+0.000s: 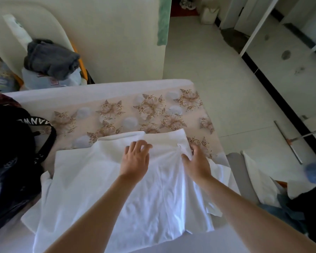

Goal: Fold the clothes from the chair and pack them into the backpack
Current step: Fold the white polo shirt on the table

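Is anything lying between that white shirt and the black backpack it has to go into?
Nothing visible does. The left hand and right hand are on the white shirt, and the black backpack stands right beside the shirt's left edge.

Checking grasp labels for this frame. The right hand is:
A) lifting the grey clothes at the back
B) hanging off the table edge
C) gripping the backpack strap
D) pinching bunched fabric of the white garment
D: the right hand pinches the white garment near its far right edge, with creases fanning out from the grip. The black backpack sits untouched at the left.
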Demonstrator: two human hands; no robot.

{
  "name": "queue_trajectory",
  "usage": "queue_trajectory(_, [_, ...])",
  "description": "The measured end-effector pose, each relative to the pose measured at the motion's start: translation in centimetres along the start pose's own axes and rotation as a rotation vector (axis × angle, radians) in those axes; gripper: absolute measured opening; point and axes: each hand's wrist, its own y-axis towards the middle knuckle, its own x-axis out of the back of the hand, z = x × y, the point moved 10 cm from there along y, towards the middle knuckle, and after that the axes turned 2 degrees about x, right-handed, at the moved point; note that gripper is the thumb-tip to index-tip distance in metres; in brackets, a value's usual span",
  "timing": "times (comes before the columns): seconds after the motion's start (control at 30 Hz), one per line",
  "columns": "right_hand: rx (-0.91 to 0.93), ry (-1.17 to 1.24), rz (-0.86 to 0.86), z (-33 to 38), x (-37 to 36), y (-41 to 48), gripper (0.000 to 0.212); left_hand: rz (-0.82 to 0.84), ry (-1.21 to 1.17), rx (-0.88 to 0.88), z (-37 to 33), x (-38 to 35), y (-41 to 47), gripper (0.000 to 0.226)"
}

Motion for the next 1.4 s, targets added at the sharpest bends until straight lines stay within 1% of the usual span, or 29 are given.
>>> queue_trajectory(0.07, [0.056,-0.129,-0.029,-0.3,1.1,-1.8,0.044,0.044,0.007,-0.015,-0.4,-1.2,-3.2,0.037])
queue_trajectory(0.1, [0.099,-0.182,-0.055,-0.4,1.7,-3.0,0.041,0.054,0.0,-0.022,-0.6,-1.6,-4.7,0.04])
queue_trajectory(0.13, [0.127,-0.23,-0.089,-0.5,2.5,-4.5,0.03,0.067,-0.013,-0.027,-1.0,-1.8,-6.1,0.042])
queue_trajectory(0.17, [0.136,-0.256,-0.11,-1.1,3.1,-6.0,0.014,0.084,-0.029,-0.03,-1.5,-2.0,-7.4,0.043])
queue_trajectory(0.2, [0.103,-0.299,-0.096,-2.0,3.5,-7.5,0.016,0.107,-0.046,-0.033,-2.1,-2.2,-8.6,0.043])
queue_trajectory(0.23, [0.069,-0.365,-0.066,-3.1,3.5,-9.0,0.03,0.135,-0.063,-0.041,-2.8,-2.5,-9.6,0.044])
queue_trajectory(0.27, [0.024,-0.465,-0.023,-4.3,3.4,-10.5,0.039,0.171,-0.079,-0.05,-3.6,-2.9,-10.6,0.044])
queue_trajectory(0.3, [0.008,-0.543,0.003,-5.3,3.3,-11.9,0.04,0.206,-0.093,-0.06,-4.3,-3.3,-11.5,0.045])
queue_trajectory(0.33, [-0.008,-0.582,0.02,-6.2,3.3,-13.2,0.038,0.239,-0.107,-0.069,-4.8,-3.6,-12.3,0.045])
queue_trajectory(0.4, [-0.038,-0.529,-0.005,-8.0,3.5,-15.2,0.031,0.3,-0.127,-0.083,-5.8,-4.3,-13.9,0.047])
queue_trajectory(0.47, [-0.065,-0.4,-0.022,-9.0,3.3,-16.6,0.027,0.354,-0.105,-0.108,-6.7,-4.9,-15.5,0.053])
queue_trajectory(0.53, [-0.086,-0.267,-0.014,-9.3,3.0,-17.4,0.018,0.407,-0.056,-0.149,-7.1,-5.5,-17.0,0.066])
queue_trajectory(0.6, [-0.082,-0.207,-0.078,-9.8,4.0,-17.7,0.022,0.457,-0.001,-0.22,-7.2,-6.1,-18.1,0.078])
queue_trajectory(0.67, [-0.081,-0.264,-0.148,-10.8,6.0,-17.4,0.019,0.501,0.049,-0.289,-7.0,-6.4,-18.6,0.085])
queue_trajectory(0.7, [-0.09,-0.311,-0.138,-11.3,6.6,-17.1,0.017,0.524,0.061,-0.299,-6.8,-6.4,-18.6,0.087])
queue_trajectory(0.77, [-0.118,-0.445,-0.023,-12.2,6.4,-16.6,0.019,0.595,0.066,-0.265,-6.7,-6.5,-18.2,0.091])
queue_trajectory(0.8, [-0.098,-0.529,0.02,-12.1,6.1,-16.4,0.026,0.599,0.069,-0.244,-7.0,-6.1,-17.8,0.091])
queue_trajectory(0.83, [-0.044,-0.602,0.022,-11.6,5.8,-16.2,0.036,0.586,0.074,-0.233,-7.5,-5.7,-17.2,0.087])
queue_trajectory(0.9, [0.146,-0.64,-0.035,-9.2,5.3,-16.2,0.05,0.532,0.071,-0.247,-8.9,-4.6,-15.6,0.073])
queue_trajectory(0.93, [0.245,-0.629,-0.029,-8.1,4.9,-16.2,0.052,0.493,0.063,-0.27,-9.8,-4.3,-14.7,0.066])
queue_trajectory(0.97, [0.326,-0.632,0.015,-7.4,4.3,-16.2,0.05,0.453,0.054,-0.295,-10.6,-4.2,-13.9,0.062])
queue_trajectory(1.0, [0.376,-0.649,0.071,-7.1,3.6,-16.0,0.046,0.43,0.057,-0.318,-11.4,-4.3,-13.0,0.061])
queue_trajectory(1.03, [0.387,-0.662,0.121,-7.2,3.2,-15.7,0.04,0.449,0.072,-0.335,-12.1,-4.9,-12.4,0.064])
queue_trajectory(1.1, [0.34,-0.619,0.157,-7.6,3.5,-14.4,0.031,0.583,0.143,-0.352,-13.1,-6.9,-11.4,0.072])
queue_trajectory(1.17, [0.269,-0.494,0.165,-8.1,4.3,-12.7,0.026,0.684,0.239,-0.379,-14.0,-8.5,-10.2,0.068])
queue_trajectory(1.23, [0.2,-0.342,0.129,-8.8,5.6,-10.6,0.021,0.671,0.251,-0.377,-15.6,-8.8,-8.1,0.059])
queue_trajectory(1.3, [0.148,-0.291,-0.001,-9.6,7.7,-8.4,0.024,0.591,0.2,-0.365,-17.4,-8.6,-5.5,0.043])
queue_trajectory(1.37, [0.104,-0.326,-0.101,-10.6,9.2,-6.6,0.038,0.556,0.146,-0.382,-19.5,-9.1,-3.2,0.033])
queue_trajectory(1.4, [0.073,-0.36,-0.108,-11.2,9.4,-5.7,0.047,0.561,0.107,-0.387,-20.4,-9.6,-2.2,0.031])
